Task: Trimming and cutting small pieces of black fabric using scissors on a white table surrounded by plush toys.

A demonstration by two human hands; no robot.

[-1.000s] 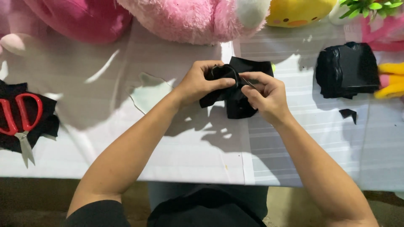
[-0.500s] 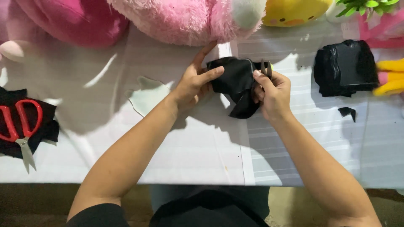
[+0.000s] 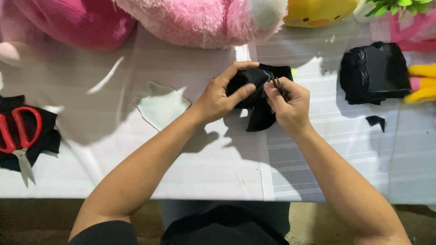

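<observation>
My left hand [image 3: 222,93] grips a piece of black fabric [image 3: 260,115] held just above the white table [image 3: 204,168], thumb pressed on its front. My right hand [image 3: 288,106] pinches a thin needle-like tool [image 3: 275,84] at the fabric's upper right edge. A tail of the fabric hangs down between both hands. A small bit of yellow-green shows behind the fabric's right corner.
Red-handled scissors [image 3: 16,136] lie on black fabric at the left edge. A pale cut-out template [image 3: 162,105] sits left of my hands. A stack of black fabric [image 3: 373,72] and a small black scrap [image 3: 376,120] lie at right. Pink plush toys [image 3: 195,20] and a yellow plush [image 3: 320,11] line the back.
Both hands turned the black fabric and drew closer together. My right hand shifted from holding the fabric's right side to pinching the thin tool at its top edge.
</observation>
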